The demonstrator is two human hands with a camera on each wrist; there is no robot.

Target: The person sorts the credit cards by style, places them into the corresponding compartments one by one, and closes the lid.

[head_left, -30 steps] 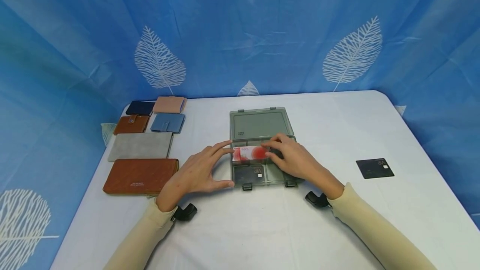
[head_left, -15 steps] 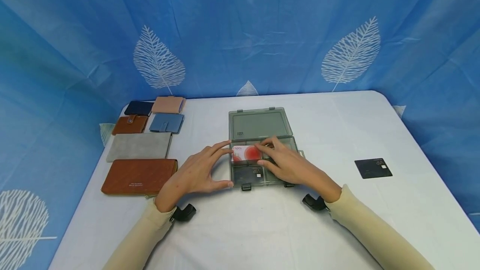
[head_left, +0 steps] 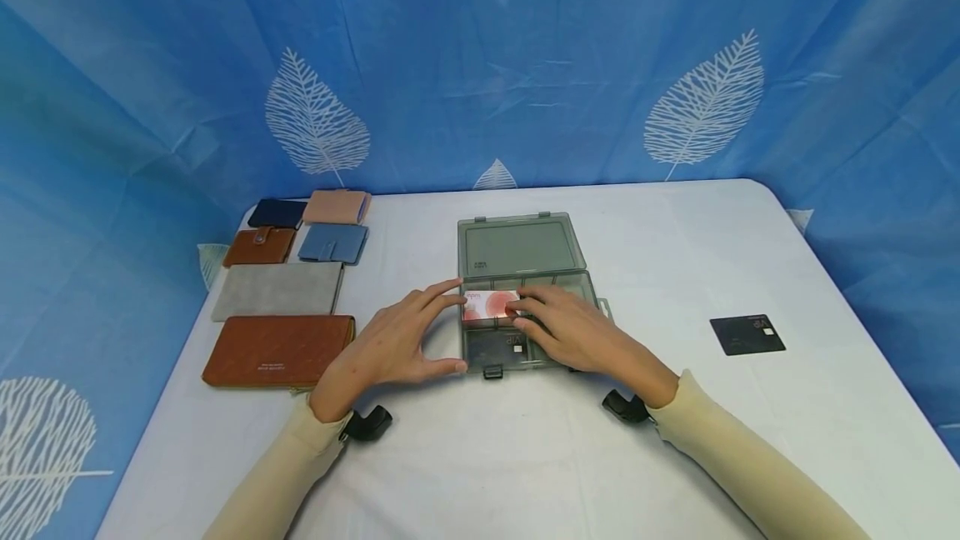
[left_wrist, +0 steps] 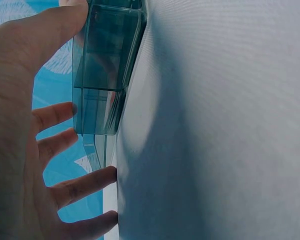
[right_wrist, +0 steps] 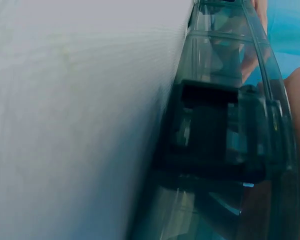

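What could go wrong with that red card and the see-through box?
The red-and-white card might sit crooked across a divider, since the right hand presses it from only one end. The clear box could slide, as the left hand only touches its left side. The open lid may then not close flat.

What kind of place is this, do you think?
Probably a staged tabletop recording setup rather than a lived-in room: a white table ringed by a blue leaf-print backdrop, with wallets lined up in neat rows beside an open clear organizer box.
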